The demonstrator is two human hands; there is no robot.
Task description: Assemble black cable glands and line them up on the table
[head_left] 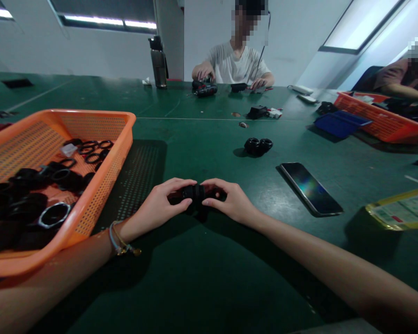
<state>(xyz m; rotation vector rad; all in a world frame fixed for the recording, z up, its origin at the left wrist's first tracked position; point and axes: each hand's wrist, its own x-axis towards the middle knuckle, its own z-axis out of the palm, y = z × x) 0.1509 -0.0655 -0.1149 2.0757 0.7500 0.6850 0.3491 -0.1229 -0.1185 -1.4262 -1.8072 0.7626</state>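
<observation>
Between both hands, low over the green table (209, 260), is a black ribbed cylindrical part (195, 192). My left hand (167, 199) grips its left end with thumb and fingers. On its right end my right hand (230, 199) closes in the same way. The fingers cover much of the part, so its exact kind and whether it is one piece or two cannot be made out. Two similar black round fittings (258, 145) with open ends stand together farther back on the table.
An orange basket (125, 134) at left holds black rings and fittings. A phone (310, 188) and a yellow-edged container (400, 208) lie at right. Farther back are a blue tray (341, 123), another orange basket (386, 125), a bottle (158, 65) and a power drill (205, 89). Two people sit beyond.
</observation>
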